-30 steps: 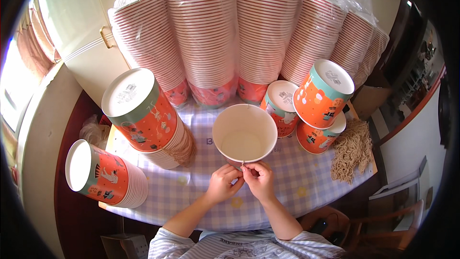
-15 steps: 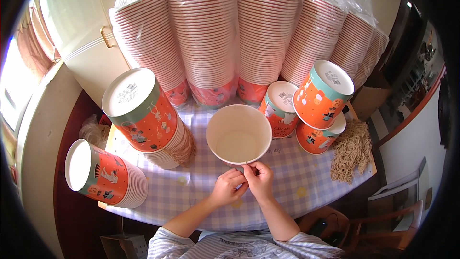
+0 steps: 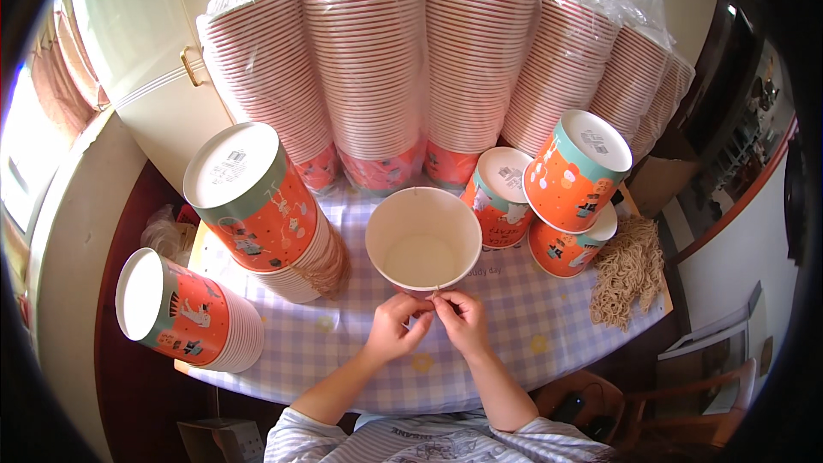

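Observation:
An open paper bucket stands upright on the checked tablecloth, its pale inside facing up. Both hands meet at the near side of its rim. My right hand is closed in a pinch, and a tiny tan end of cord shows above its fingertips. Close beside it, my left hand has its thumb and fingers bent together near the bucket's wall. What lies between the left fingers is hidden. A small mark or hole shows at the far rim of the bucket.
Upside-down orange buckets stand left, far left and right. A heap of beige cords lies at the table's right edge. Tall bucket stacks in clear plastic line the back. A wooden chair is at lower right.
The bucket has shifted slightly left. My left hand has moved up and left, closer to the bucket's wall. My right hand keeps its pinch at the near rim.

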The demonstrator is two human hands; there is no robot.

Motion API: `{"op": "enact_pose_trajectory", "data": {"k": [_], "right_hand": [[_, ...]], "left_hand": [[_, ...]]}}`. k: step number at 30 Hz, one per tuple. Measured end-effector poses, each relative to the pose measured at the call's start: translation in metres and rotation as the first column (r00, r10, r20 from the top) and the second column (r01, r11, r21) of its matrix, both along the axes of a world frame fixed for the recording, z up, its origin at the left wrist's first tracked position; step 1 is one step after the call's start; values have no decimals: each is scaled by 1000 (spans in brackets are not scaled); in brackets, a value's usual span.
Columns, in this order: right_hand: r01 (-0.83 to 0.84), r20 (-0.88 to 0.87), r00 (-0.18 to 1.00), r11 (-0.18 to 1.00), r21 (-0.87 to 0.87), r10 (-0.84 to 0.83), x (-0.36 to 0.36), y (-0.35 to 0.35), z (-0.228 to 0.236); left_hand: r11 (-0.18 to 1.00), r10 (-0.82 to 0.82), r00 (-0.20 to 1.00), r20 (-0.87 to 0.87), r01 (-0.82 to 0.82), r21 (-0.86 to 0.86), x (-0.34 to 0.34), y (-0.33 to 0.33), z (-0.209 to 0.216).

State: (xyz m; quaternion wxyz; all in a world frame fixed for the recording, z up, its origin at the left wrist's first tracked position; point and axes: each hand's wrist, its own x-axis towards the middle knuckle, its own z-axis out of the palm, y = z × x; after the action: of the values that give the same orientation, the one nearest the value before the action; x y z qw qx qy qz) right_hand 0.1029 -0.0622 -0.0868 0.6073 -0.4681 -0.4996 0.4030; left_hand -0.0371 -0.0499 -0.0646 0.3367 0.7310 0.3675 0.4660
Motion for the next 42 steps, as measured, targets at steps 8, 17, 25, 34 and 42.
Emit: {"op": "enact_pose_trajectory", "data": {"k": [8,17,25,34,42], "right_hand": [[-88,-181,981,990,-111,67,-4,0,8],[-87,-105,992,991,-103,76,-3,1,1],[170,402,894,980,104,-198,-12,8,33],[133,389,897,968,212,-209,-5,11,23],[-59,414,908,959,278,-64,9,17,30]], "left_hand": [[960,139,959,247,-69,-272,7,-2,-13],[945,256,966,42,-259,200,7,0,8],[880,375,899,-225,-268,393,4,14,7],[848,394,888,-239,-251,467,12,20,3],[832,443,859,-259,-286,475,13,20,7]]}}
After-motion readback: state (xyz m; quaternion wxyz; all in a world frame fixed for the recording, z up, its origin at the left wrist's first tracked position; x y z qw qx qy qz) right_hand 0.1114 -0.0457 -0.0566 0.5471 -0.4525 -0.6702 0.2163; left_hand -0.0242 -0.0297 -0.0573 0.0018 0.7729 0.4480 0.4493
